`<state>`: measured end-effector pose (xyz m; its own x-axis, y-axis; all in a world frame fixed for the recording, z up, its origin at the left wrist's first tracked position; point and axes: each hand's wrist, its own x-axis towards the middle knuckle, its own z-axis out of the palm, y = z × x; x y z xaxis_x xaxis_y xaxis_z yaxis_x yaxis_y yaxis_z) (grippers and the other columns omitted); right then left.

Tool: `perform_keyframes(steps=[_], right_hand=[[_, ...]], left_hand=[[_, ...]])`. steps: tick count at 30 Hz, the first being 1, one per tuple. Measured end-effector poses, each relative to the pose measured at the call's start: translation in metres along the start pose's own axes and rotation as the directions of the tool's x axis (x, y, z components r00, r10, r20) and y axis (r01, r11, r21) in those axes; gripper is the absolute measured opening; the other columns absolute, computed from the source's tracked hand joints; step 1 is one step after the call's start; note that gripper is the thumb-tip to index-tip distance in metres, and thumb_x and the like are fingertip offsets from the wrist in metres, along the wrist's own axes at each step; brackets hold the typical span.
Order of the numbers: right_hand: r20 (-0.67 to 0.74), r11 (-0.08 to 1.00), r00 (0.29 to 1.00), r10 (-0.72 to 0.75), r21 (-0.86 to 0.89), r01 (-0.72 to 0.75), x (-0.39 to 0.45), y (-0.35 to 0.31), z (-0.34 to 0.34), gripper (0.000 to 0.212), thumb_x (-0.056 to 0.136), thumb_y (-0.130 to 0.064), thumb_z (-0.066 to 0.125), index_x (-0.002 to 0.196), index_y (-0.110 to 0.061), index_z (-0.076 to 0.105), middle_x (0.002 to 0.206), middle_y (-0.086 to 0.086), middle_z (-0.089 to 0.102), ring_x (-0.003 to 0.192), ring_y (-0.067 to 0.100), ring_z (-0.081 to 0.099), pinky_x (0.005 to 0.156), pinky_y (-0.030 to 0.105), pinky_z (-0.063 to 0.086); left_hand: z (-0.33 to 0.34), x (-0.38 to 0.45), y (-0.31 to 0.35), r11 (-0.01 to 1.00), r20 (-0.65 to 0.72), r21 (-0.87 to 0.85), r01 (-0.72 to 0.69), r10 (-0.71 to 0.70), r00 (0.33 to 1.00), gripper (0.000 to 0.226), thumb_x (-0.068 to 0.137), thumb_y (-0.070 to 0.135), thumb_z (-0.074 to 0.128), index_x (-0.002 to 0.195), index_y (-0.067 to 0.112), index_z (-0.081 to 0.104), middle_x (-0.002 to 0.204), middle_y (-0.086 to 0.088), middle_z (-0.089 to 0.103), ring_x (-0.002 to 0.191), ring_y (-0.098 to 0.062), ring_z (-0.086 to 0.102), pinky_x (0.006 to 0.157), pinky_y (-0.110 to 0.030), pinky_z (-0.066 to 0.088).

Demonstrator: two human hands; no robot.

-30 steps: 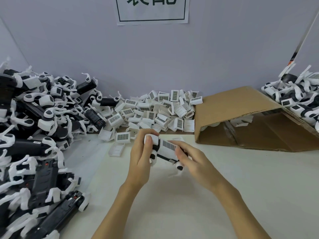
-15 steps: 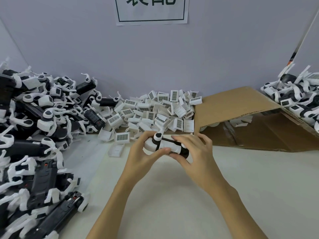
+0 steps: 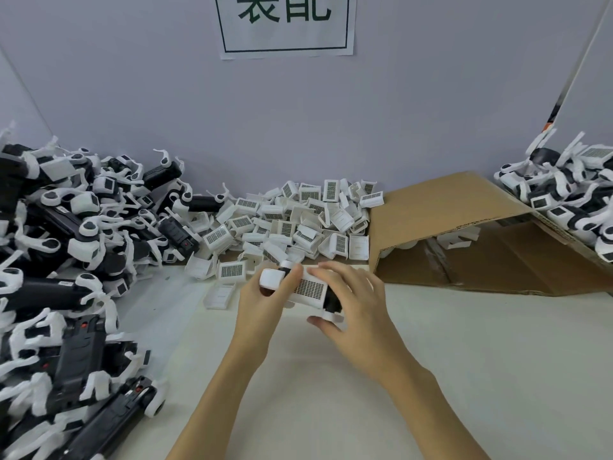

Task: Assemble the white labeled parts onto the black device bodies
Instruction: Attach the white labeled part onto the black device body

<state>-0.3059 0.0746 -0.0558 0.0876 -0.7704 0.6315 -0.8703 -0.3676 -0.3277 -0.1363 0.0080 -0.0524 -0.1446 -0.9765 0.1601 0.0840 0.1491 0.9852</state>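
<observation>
White table (image 3: 431, 376) — both hands grip one device body (image 3: 331, 300) before the carton (image 3: 464, 234), its long axis left-right: left hand (image 3: 262, 303) one end, right hand (image 3: 358, 303) the labeled part (image 3: 310, 288).

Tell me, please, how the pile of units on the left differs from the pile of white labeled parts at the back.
The left pile is mostly black bodies with white clips, while the back pile is all white pieces with dark printed grids. The left pile is larger and runs forward along the table edge; the back pile sits against the wall beside the cardboard box. The left pile's items are long, the back pile's small and boxy. Both lie loose and jumbled on the table.
</observation>
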Motion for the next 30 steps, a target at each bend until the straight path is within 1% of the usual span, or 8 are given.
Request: perform_keyframes(steps=[3,6,8,12,15,18,24,30], right_hand=[[-0.03,0.999,0.998,0.047,0.009,-0.047,-0.002,-0.002,0.002,0.065,0.087,-0.032,0.084,0.144,-0.028,0.053,0.142,-0.009,0.051,0.133,0.016,0.048,0.112,0.039,0.038],[-0.014,0.978,0.995,0.094,0.189,-0.09,-0.005,0.003,-0.005,0.049,0.096,-0.029,0.073,0.141,-0.024,0.053,0.138,-0.01,0.052,0.132,0.012,0.05,0.11,0.033,0.043],[0.019,0.938,0.99,0.139,0.317,-0.138,-0.006,0.01,-0.013,0.036,0.101,-0.032,0.066,0.135,-0.026,0.055,0.131,-0.015,0.057,0.126,0.01,0.055,0.102,0.026,0.048],[0.001,0.873,0.968,0.252,0.432,-0.228,-0.004,0.014,-0.019,0.018,0.104,-0.034,0.061,0.12,-0.025,0.058,0.112,-0.012,0.066,0.106,0.011,0.065,0.087,0.022,0.052],[-0.055,0.855,0.946,0.319,0.447,-0.263,-0.002,0.016,-0.015,0.016,0.105,-0.03,0.059,0.12,-0.023,0.06,0.114,-0.007,0.066,0.107,0.008,0.064,0.086,0.02,0.053],[-0.019,0.807,0.937,0.348,0.514,-0.289,-0.001,0.019,-0.011,0.017,0.106,-0.033,0.057,0.121,-0.027,0.063,0.12,-0.01,0.067,0.115,0.007,0.063,0.088,0.019,0.054],[0.014,0.973,0.99,0.14,0.182,-0.14,-0.005,0.014,0.0,0.055,0.091,-0.02,0.082,0.141,-0.025,0.06,0.137,-0.011,0.059,0.129,0.01,0.055,0.108,0.027,0.046],[-0.233,0.996,0.969,0.083,0.007,-0.083,-0.002,0.003,0.006,0.048,0.078,-0.009,0.09,0.12,-0.02,0.07,0.111,-0.009,0.066,0.101,0.013,0.054,0.088,0.031,0.053]], left_hand=[[0.004,-0.002,-0.003,0.991,-0.027,0.109,-0.083,0.086,0.996,0.058,0.08,0.075,0.069,0.102,0.021,0.073,0.089,0.006,0.075,0.09,-0.013,0.07,0.071,-0.023,0.058],[-0.001,-0.003,-0.006,0.898,0.042,0.351,-0.265,0.267,0.963,0.057,0.088,0.074,0.06,0.133,0.04,0.057,0.12,0.015,0.067,0.123,-0.008,0.056,0.098,-0.023,0.046],[-0.005,-0.004,-0.001,0.948,0.201,0.231,-0.217,0.172,0.964,0.061,0.091,0.071,0.059,0.147,0.048,0.049,0.134,0.017,0.067,0.133,-0.005,0.056,0.105,-0.028,0.043],[-0.005,-0.007,0.007,0.98,0.356,0.139,-0.143,0.085,0.931,0.047,0.092,0.065,0.062,0.131,0.041,0.072,0.123,0.009,0.076,0.118,-0.009,0.07,0.092,-0.019,0.052],[-0.002,-0.009,0.007,0.988,0.387,0.123,-0.092,0.038,0.922,0.046,0.094,0.063,0.061,0.133,0.041,0.07,0.122,-0.001,0.075,0.111,-0.021,0.072,0.099,-0.027,0.056],[0.0,-0.006,0.007,0.997,0.338,0.067,-0.035,0.011,0.941,0.039,0.091,0.06,0.069,0.125,0.041,0.072,0.099,-0.006,0.078,0.093,-0.022,0.075,0.091,-0.026,0.057],[-0.003,-0.003,0.005,0.999,0.191,0.042,-0.03,0.021,0.981,0.042,0.077,0.059,0.081,0.112,0.037,0.077,0.09,-0.015,0.075,0.077,-0.017,0.068,0.078,-0.026,0.056],[0.007,-0.007,0.003,0.981,0.155,0.096,-0.168,0.152,0.976,0.04,0.076,0.056,0.084,0.111,0.038,0.077,0.093,0.006,0.075,0.076,-0.007,0.061,0.075,-0.015,0.052]])
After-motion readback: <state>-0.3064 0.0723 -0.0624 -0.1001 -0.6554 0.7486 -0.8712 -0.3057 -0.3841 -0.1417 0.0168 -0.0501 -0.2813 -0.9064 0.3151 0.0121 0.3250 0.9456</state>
